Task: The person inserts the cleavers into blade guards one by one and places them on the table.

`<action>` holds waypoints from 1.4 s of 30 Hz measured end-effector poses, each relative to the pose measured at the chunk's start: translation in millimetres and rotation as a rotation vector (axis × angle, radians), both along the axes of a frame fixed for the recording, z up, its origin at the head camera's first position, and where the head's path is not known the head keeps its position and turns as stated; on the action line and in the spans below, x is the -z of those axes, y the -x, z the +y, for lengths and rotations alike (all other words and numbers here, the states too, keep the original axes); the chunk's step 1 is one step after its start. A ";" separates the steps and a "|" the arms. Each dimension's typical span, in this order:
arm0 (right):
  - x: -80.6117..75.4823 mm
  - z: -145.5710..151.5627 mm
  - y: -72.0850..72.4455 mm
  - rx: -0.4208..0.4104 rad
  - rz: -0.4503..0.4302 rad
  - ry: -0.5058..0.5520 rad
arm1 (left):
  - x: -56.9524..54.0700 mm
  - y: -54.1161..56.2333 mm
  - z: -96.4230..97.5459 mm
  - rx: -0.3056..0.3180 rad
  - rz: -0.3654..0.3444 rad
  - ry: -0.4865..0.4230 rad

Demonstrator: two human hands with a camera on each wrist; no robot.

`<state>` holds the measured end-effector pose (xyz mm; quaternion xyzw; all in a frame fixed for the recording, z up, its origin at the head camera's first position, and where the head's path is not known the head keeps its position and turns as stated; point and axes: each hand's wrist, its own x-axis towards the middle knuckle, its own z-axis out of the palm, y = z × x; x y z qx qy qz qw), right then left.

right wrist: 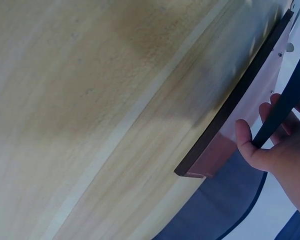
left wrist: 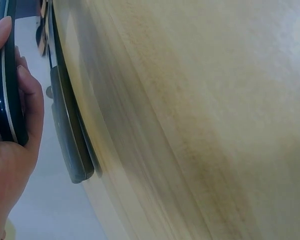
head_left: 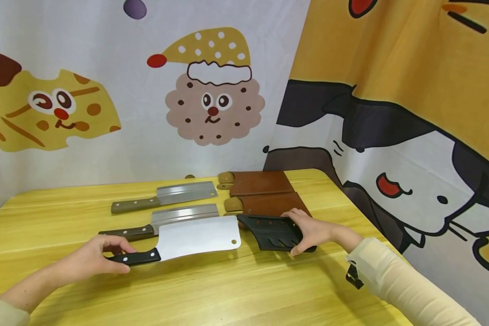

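Observation:
My left hand [head_left: 91, 257] grips the black riveted handle [head_left: 135, 258] of a cleaver [head_left: 199, 236]. Its wide, shiny blade points right, with a small hole near the tip corner. In the left wrist view the cleaver's handle [left wrist: 7, 85] is held between thumb and fingers, above the table. On the other side, my right hand [head_left: 311, 230] holds a black slotted blade sheath [head_left: 274, 232] by its right end, thumb at the near edge and fingers at the far edge. The sheath's left end is close to the cleaver's tip. In the right wrist view the sheath [right wrist: 289, 92] appears edge-on.
Behind the held cleaver lie a dark-handled cleaver [head_left: 132, 232] and, farther back, a brown-handled cleaver [head_left: 187, 192]. Two brown leather sheaths [head_left: 262, 183] with tan straps lie at the back right. A printed curtain [head_left: 138, 158] hangs behind the wooden table [head_left: 179, 294].

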<state>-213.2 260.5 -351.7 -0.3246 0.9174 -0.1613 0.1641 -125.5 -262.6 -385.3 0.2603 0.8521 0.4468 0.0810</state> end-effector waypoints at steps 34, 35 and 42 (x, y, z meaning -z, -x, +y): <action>4.2 -3.3 1.7 -0.032 0.022 -0.003 | 5.3 -1.8 5.3 0.080 -0.012 -0.020; 4.0 -3.6 1.7 -0.033 0.025 0.001 | 5.0 -2.1 6.8 0.085 -0.012 -0.026; 1.8 -2.5 2.0 -0.029 0.044 0.025 | 3.7 -3.0 12.1 0.063 0.021 -0.045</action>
